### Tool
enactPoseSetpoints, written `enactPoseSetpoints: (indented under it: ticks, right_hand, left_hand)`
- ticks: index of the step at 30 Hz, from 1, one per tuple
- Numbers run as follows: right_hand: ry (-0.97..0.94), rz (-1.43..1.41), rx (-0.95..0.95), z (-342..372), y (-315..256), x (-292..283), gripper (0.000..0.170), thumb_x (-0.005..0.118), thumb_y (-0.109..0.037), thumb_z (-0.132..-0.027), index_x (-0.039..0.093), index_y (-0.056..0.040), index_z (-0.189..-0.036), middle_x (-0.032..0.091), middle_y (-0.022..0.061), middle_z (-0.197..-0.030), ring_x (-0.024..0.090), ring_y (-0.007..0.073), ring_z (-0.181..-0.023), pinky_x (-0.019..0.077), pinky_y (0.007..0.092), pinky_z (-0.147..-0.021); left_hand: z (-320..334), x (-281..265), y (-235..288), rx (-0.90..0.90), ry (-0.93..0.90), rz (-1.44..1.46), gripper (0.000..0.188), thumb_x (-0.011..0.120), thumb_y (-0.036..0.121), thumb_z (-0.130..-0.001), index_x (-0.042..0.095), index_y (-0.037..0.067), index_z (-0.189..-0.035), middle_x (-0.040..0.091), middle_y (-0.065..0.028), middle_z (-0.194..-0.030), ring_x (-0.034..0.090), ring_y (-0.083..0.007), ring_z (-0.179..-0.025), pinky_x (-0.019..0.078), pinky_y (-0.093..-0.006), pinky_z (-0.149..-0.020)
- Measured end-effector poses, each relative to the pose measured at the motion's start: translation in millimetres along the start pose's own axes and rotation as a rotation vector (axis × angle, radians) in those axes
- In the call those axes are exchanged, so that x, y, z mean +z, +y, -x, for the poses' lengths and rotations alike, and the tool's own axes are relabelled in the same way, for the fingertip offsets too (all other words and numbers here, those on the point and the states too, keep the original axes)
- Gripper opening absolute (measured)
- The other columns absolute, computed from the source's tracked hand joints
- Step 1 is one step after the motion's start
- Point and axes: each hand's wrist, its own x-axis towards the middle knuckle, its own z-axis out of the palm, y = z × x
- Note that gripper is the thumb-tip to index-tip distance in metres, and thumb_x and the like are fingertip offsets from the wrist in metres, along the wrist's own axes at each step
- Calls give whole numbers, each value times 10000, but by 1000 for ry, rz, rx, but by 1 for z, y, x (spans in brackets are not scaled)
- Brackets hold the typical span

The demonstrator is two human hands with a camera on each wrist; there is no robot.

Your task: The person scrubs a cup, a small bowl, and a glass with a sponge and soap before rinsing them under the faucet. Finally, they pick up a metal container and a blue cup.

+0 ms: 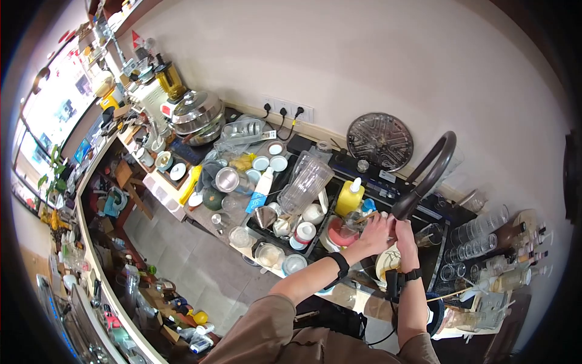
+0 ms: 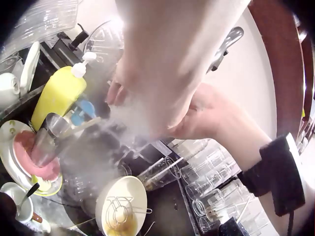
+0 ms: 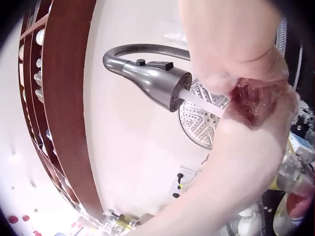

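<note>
My left hand [image 1: 377, 233] and right hand [image 1: 405, 235] are pressed together beneath the dark pull-down faucet [image 1: 431, 176], over the sink. In the right wrist view, a water stream [image 3: 199, 103] runs from the faucet head [image 3: 160, 88] onto them. The space between the palms looks dark red and wet there; I cannot tell whether anything is held in it. Most fingers are hidden behind the other hand. Below the hands, in the left wrist view, sits a cream bowl [image 2: 104, 204] with a wire utensil [image 2: 119, 211] and yellowish liquid inside.
Left of the hands stand a yellow pump bottle [image 1: 350, 199] and plates with a pink dish [image 2: 42, 160]. A rack [image 1: 312, 246] crowded with jars and cups lies further left. Rows of glasses [image 1: 476, 249] line the right side. A round perforated metal plate [image 1: 380, 141] leans on the wall.
</note>
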Motion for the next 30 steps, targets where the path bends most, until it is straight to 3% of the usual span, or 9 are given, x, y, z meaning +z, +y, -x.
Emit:
enactPoseSetpoints:
  ticks: [4,6,9,12,15,20,26,27,30]
  right_hand:
    - [-60,269,17,38,-41,10,373,516,-325,-909,639,26,-936,661,126,-776,635,193,-730,468,344,-628]
    - [13,444,-503,36,-25,13,391,556,-359,-898,631,20,-835,625,96,-672,601,162,-618,460,343,-575]
    - [44,427,-533,52,-46,13,250,580,-223,-833,651,15,-861,656,227,-804,654,354,-762,508,415,-667]
    - [245,591,-500,27,-14,6,254,579,-198,-832,647,47,-833,649,234,-792,653,340,-750,499,395,-679]
    - [77,5,-256,27,-6,6,294,556,-239,-903,642,31,-827,636,71,-737,590,171,-676,456,309,-652]
    - [-74,-142,-203,31,-4,2,259,537,-234,-935,634,-3,-868,610,-10,-743,537,52,-701,437,233,-621]
    - [367,330,-336,-8,32,29,284,554,-225,-895,614,52,-892,652,191,-741,661,333,-724,501,359,-620]
    - [144,78,-301,20,-10,35,288,561,-243,-877,604,41,-898,621,256,-718,634,429,-750,506,423,-640]
    - [235,524,-601,31,-30,49,288,570,-315,-878,599,-39,-797,615,203,-661,621,423,-689,494,490,-607]
  left_hand:
    - [-8,11,-18,-57,5,200,548,710,200,-704,456,24,-1157,593,-191,-984,601,-372,-918,501,-446,-790]
    - [-16,8,-22,-151,-10,307,429,701,165,-715,507,16,-1068,631,-151,-899,643,-316,-817,517,-414,-723]
    - [-17,25,-33,-288,27,961,267,657,74,-759,558,26,-1002,634,-66,-838,624,-156,-765,501,-292,-640]
    - [-18,5,-23,-522,-211,1093,303,665,174,-790,555,43,-1039,629,-42,-813,628,-146,-685,495,-302,-500]
    - [-16,8,-23,-666,-277,1159,308,608,305,-871,545,99,-1091,640,-50,-877,637,-148,-704,524,-310,-538]
    - [-19,59,-54,-521,53,864,344,622,273,-868,541,54,-1121,645,-59,-879,642,-178,-788,516,-304,-619]
    - [-23,42,-40,-502,415,998,341,575,319,-855,643,-8,-925,673,-128,-861,655,-211,-800,504,-301,-720]
    - [-23,42,-46,-565,417,1131,341,537,313,-880,646,-7,-920,671,-123,-847,651,-206,-778,503,-299,-699]
    - [-22,57,-66,-760,340,1348,361,390,330,-953,602,55,-856,595,-55,-702,568,-168,-566,454,-301,-503]
